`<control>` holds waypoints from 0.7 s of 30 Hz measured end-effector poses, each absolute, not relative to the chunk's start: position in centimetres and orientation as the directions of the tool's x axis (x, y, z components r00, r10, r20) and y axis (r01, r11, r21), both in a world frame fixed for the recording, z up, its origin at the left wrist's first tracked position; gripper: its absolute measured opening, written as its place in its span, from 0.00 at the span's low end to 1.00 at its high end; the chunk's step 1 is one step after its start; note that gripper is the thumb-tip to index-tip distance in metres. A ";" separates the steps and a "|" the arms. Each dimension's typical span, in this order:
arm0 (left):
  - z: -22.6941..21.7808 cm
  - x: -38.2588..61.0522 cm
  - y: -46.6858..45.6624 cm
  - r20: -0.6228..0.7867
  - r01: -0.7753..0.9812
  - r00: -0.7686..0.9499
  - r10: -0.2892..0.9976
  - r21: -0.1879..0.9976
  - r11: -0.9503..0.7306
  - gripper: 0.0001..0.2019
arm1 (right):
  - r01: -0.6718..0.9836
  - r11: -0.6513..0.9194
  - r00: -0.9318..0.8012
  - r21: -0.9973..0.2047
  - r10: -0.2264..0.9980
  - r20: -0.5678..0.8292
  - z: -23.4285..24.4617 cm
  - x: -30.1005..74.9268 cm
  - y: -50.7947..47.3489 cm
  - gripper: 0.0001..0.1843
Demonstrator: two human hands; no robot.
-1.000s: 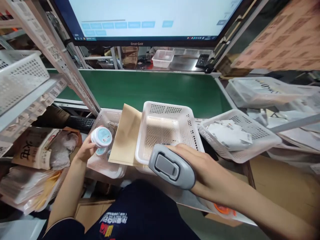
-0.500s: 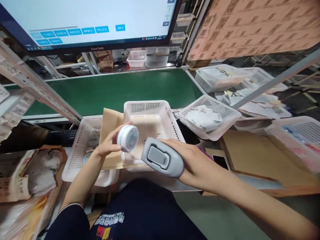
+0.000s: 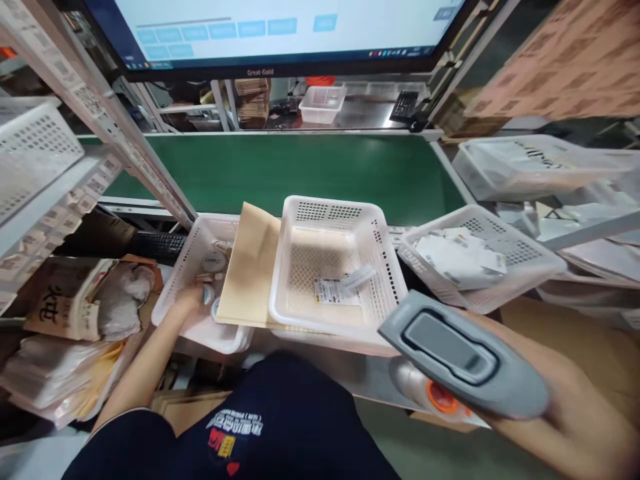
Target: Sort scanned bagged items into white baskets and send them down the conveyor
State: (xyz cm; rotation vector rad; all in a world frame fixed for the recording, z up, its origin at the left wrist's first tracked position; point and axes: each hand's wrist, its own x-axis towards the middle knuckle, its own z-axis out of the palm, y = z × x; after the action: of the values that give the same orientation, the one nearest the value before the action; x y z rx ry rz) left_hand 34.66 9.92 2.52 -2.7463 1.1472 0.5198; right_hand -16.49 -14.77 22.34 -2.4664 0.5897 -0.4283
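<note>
My left hand reaches into the left white basket, fingers curled round a small round white jar; other round jars lie beside it. My right hand is low at the right, close to the camera, gripping a grey barcode scanner. The middle white basket holds a printed label with a small clear bag. A brown paper envelope lies across the gap between the two baskets.
A green conveyor belt runs behind the baskets, under a large monitor. A basket of white packets stands at the right. A slanted metal shelf frame and bagged goods fill the left. A black keyboard lies behind the left basket.
My left hand dropped from in front of the scanner back into the left basket with the jar. My right hand pulled the scanner right and nearer the camera. The label in the middle basket is uncovered.
</note>
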 end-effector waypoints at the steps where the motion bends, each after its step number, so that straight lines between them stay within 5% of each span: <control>1: 1.7 34.4 10.7 -0.335 -0.713 0.653 -0.680 0.032 -0.700 0.28 | -0.284 -0.767 0.874 -0.575 -0.454 0.174 22.7 -15.2 -14.6 0.36; 8: 6.9 34.1 10.0 0.115 -0.780 0.620 -0.776 0.199 -0.594 0.45 | -0.036 -0.873 0.960 -0.486 -0.166 0.227 23.8 -6.8 -12.4 0.40; 13: 14.0 29.1 4.4 0.611 -0.967 0.255 -0.749 0.143 -0.212 0.46 | -0.091 -0.957 0.990 -0.276 -0.117 0.083 25.3 -3.3 -10.5 0.44; 17: 16.0 23.1 0.2 0.611 -0.985 0.090 -0.786 0.170 0.020 0.39 | -0.168 -0.969 0.986 -0.179 -0.162 -0.048 26.3 -3.0 -10.2 0.46; 21: 15.5 20.3 -2.0 0.373 -0.939 -0.057 -0.926 0.294 0.176 0.46 | -0.241 -0.949 0.967 -0.201 -0.252 0.028 24.6 -6.6 -11.0 0.44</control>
State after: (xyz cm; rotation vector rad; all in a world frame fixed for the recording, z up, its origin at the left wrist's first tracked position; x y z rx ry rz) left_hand 20.33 -1.98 15.51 -2.4061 2.7258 -0.0512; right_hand -6.55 -10.96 24.60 -2.9203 0.3697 -0.0795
